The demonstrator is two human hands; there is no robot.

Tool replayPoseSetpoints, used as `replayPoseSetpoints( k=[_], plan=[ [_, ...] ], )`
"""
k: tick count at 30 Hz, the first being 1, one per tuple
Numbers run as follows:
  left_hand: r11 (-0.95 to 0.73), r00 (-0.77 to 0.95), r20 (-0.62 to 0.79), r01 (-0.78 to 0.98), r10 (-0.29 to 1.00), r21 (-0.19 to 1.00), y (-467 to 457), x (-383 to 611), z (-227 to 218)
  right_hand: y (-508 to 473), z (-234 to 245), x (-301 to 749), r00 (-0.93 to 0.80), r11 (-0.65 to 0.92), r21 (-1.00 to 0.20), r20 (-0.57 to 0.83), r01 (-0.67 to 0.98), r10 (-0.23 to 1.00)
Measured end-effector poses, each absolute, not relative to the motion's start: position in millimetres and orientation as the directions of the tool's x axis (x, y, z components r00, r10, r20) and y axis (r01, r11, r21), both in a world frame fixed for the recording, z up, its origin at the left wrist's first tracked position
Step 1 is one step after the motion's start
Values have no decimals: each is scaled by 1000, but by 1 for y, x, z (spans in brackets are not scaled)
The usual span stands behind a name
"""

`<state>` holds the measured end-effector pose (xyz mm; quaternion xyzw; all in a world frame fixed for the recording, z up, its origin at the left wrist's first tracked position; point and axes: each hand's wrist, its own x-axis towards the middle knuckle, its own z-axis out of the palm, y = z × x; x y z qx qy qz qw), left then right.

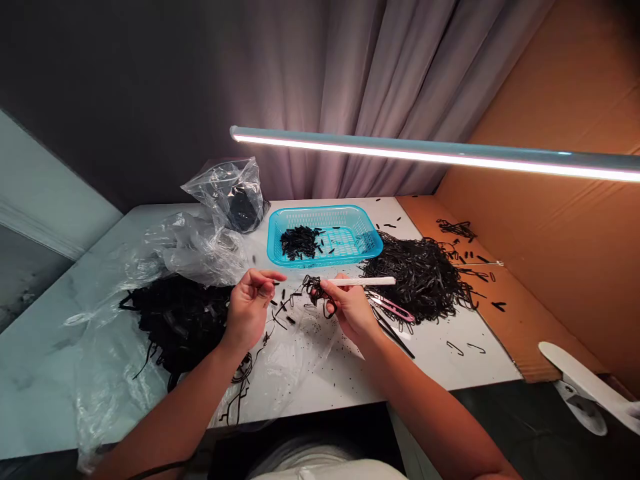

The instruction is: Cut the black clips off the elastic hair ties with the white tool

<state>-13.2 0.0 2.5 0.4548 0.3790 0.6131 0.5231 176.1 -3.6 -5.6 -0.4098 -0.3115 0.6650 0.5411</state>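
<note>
My left hand (pixel 250 303) is raised above the table with its thumb and fingers drawn together, a small black piece (pixel 277 284) showing at the fingertips. To its right, my right hand (pixel 353 307) grips a thin white stick (pixel 375 281) that lies crosswise, its tip pointing right. A tangled cluster of black loops (pixel 313 288) hangs at the fingers of that hand, by the stick's left end. Beneath both hands, short black pieces (pixel 291 320) and dark specks are scattered over the white tabletop (pixel 350 373).
Behind the hands stands a blue plastic basket (pixel 325 261) with short black pieces inside. A heap of black loops (pixel 420 277) lies right, beside a pink-handled tool (pixel 400 310). Clear plastic bags (pixel 190 247) and a black pile (pixel 183 320) occupy the left. A lit tube (pixel 425 154) hangs above.
</note>
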Motion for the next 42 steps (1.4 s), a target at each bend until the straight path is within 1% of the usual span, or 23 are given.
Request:
replayPoseSetpoints(
  k=[2,4,6,9,12,14,16,20,22,24,29,34,42],
  plan=[
    [5,10,-2,-280,1000,960,3,-14,1,-4,-4,177,-113,-236,-848,-208,-475,972],
    [161,115,-139,-206,984,965,2,-14,-1,-5,-3,176,-130,-244,-839,-207,-486,970],
    [223,228,-197,-95,953,970,0,-12,-4,-5,-2,174,-135,-254,-827,-216,-501,967],
    [137,320,-149,58,936,989,-3,-8,-6,-5,-2,173,-154,-277,-804,-230,-525,961],
    [84,336,-120,119,934,989,-3,-5,-8,-5,-3,171,-184,-301,-785,-239,-541,953],
    [105,341,-135,104,931,989,-3,-5,-9,-5,-4,170,-189,-293,-785,-226,-546,956],
    [134,332,-146,59,932,989,-2,-5,-10,-6,-4,170,-183,-254,-811,-184,-527,966],
    [164,284,-154,-11,946,986,-3,-7,-9,-8,-5,170,-158,-125,-916,-68,-382,985],
    [161,279,-149,-18,949,987,-3,-7,-8,-9,-5,169,-161,-88,-944,-38,-317,986],
    [145,266,-138,-8,954,989,-4,-8,-9,-9,-6,168,-162,-75,-954,-28,-292,986],
    [113,218,-119,36,969,993,-5,-8,-11,-9,-7,164,-145,-71,-953,-29,-294,989],
    [77,208,-90,69,974,995,-6,-10,-13,-10,-7,164,-122,-69,-958,-36,-280,992],
    [75,194,-90,85,977,994,-6,-7,-11,-11,-4,162,-94,-59,-955,-33,-290,995]
  ],
)
